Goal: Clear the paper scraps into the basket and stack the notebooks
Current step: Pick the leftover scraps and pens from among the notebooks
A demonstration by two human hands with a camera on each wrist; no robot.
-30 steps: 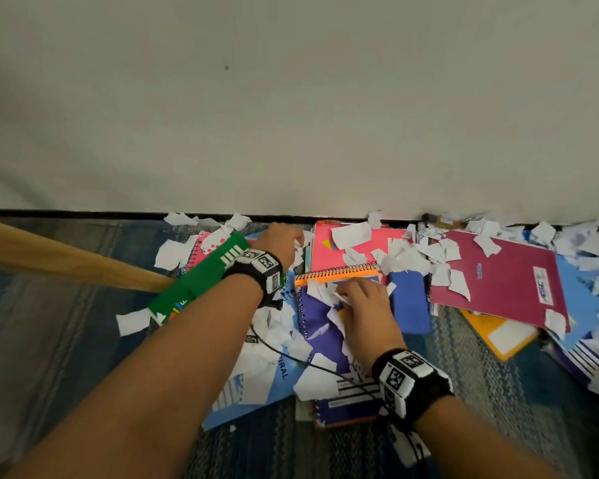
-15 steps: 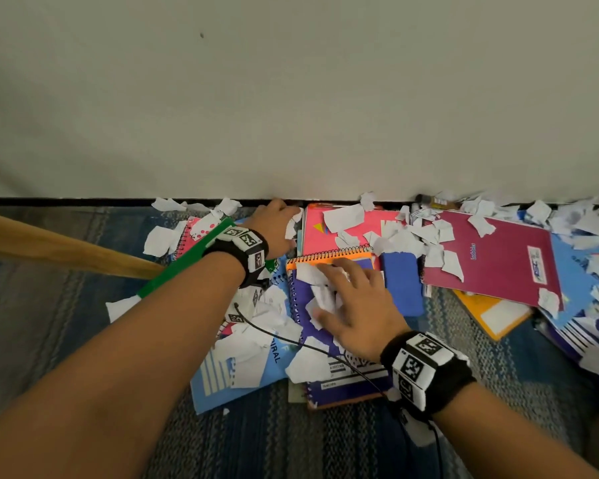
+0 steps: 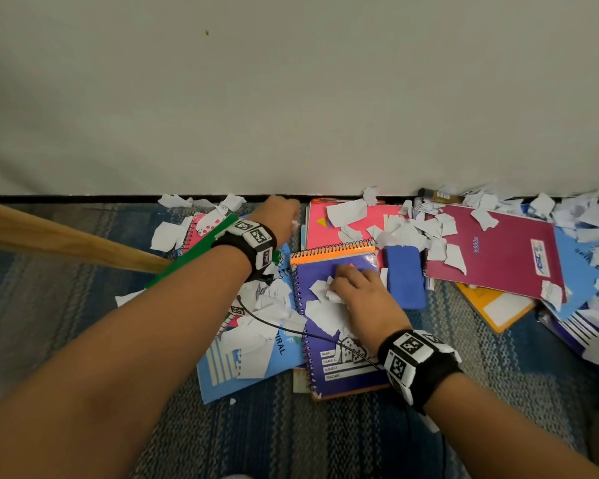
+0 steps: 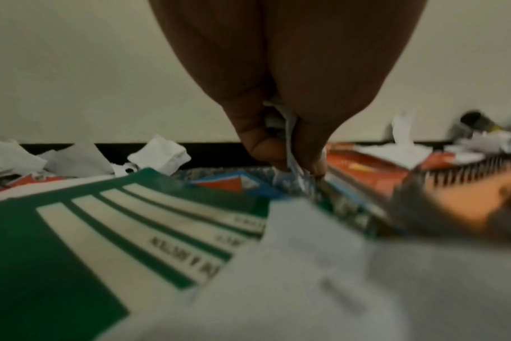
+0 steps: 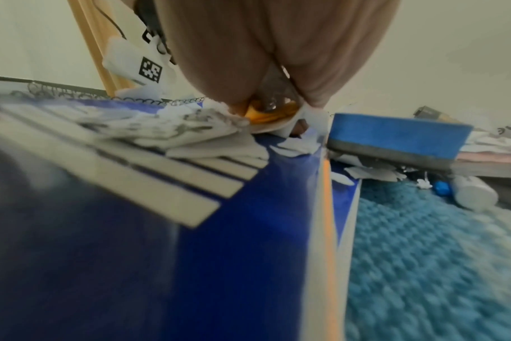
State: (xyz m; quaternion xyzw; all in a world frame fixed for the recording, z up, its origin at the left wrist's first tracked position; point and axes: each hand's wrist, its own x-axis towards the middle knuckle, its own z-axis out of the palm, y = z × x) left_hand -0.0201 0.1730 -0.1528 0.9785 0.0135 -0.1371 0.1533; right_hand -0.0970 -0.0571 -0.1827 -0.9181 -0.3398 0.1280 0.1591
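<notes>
Notebooks lie scattered on a rug against the wall, strewn with white paper scraps (image 3: 408,233). My left hand (image 3: 282,216) is up by the wall, over the green notebook (image 3: 201,247), and in the left wrist view its fingers (image 4: 257,138) pinch a bunch of scraps (image 4: 289,129). My right hand (image 3: 346,285) rests on the purple spiral notebook (image 3: 339,357), fingers curled round scraps (image 3: 322,288) gathered on its cover. More scraps cover the light blue notebook (image 3: 253,371). No basket is in view.
A pink notebook (image 3: 353,219), a maroon one (image 3: 498,254), a yellow one (image 3: 491,305) and a blue block (image 3: 405,278) lie to the right, with more books at the far right. A wooden pole (image 3: 66,240) slants in from the left. Bare rug (image 3: 325,437) lies nearest me.
My right hand was flat on the purple notebook and has curled, raking scraps together under its fingers. My left hand moved slightly up toward the wall, still holding scraps.
</notes>
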